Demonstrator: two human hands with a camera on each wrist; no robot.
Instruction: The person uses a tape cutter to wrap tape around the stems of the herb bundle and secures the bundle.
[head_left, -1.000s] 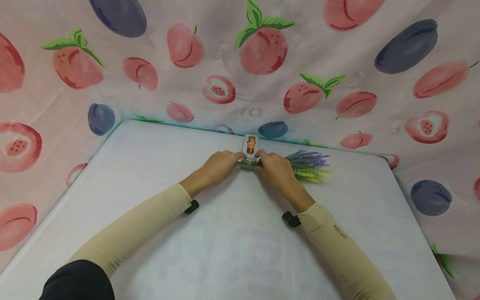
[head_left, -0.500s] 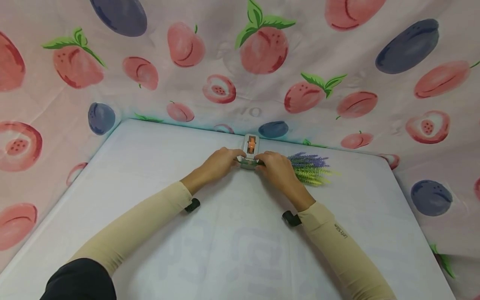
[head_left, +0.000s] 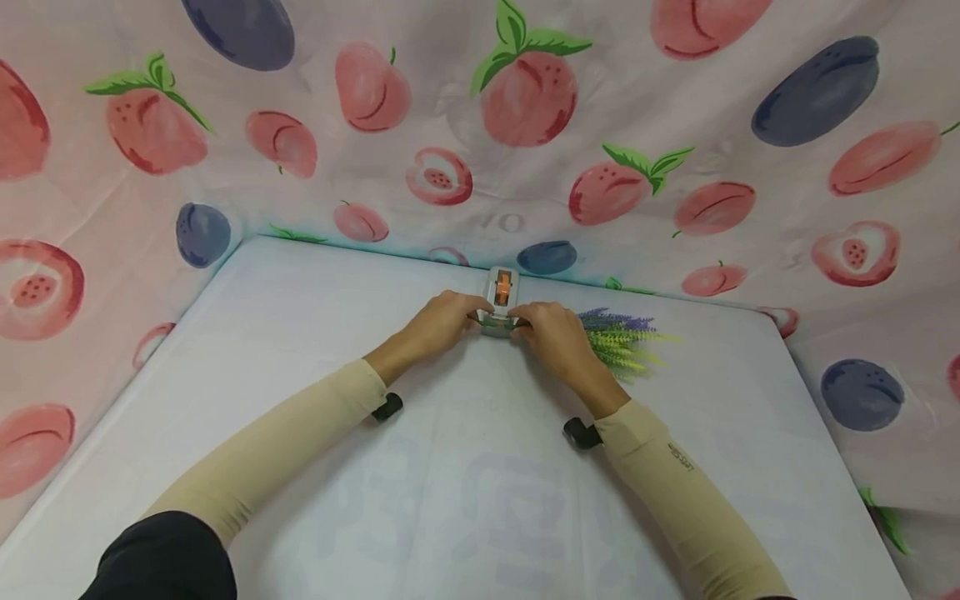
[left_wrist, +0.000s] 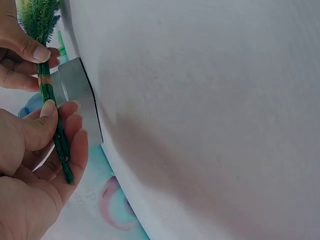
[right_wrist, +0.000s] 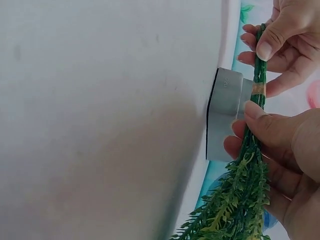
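Observation:
My left hand (head_left: 441, 323) and right hand (head_left: 557, 333) both pinch a bunch of artificial lavender (head_left: 621, 337), held crosswise over a grey tape dispenser (right_wrist: 224, 117). Its purple and yellow-green heads fan out to the right, past my right hand. In the left wrist view, my left thumb and fingers hold the lower green stems (left_wrist: 47, 91), whose cut ends poke out below. A brownish band of tape (right_wrist: 258, 89) wraps the stems between my two hands. My right thumb and fingers pinch just below the leafy part. An orange tape roll (head_left: 502, 289) shows in the dispenser.
The dispenser stands at the far edge of a white-covered table (head_left: 480, 467). Directly behind rises a pink fruit-print cloth (head_left: 465, 100), which also hangs along both sides.
The lavender heads have turned and spread, with yellow-green ones swinging toward me and less purple showing. Both hands stay at the dispenser; the left knuckles have risen slightly.

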